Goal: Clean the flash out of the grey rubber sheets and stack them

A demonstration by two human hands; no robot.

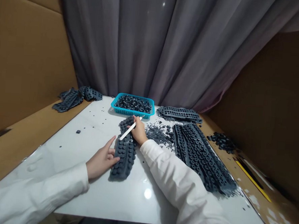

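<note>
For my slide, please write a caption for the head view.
Left hand touching a studded dark grey rubbery strip, right hand holding a slim white tool, near a rectangular turquoise plastic basket.

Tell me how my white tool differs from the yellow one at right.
The white tool is held in the right hand; the yellow tool lies on the brown surface. In view, the white tool slants up rightward, the yellow tool down. Both are long and slim.

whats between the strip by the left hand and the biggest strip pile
Small dark bits, plus the right hand and its sleeve, in the head view.
</note>
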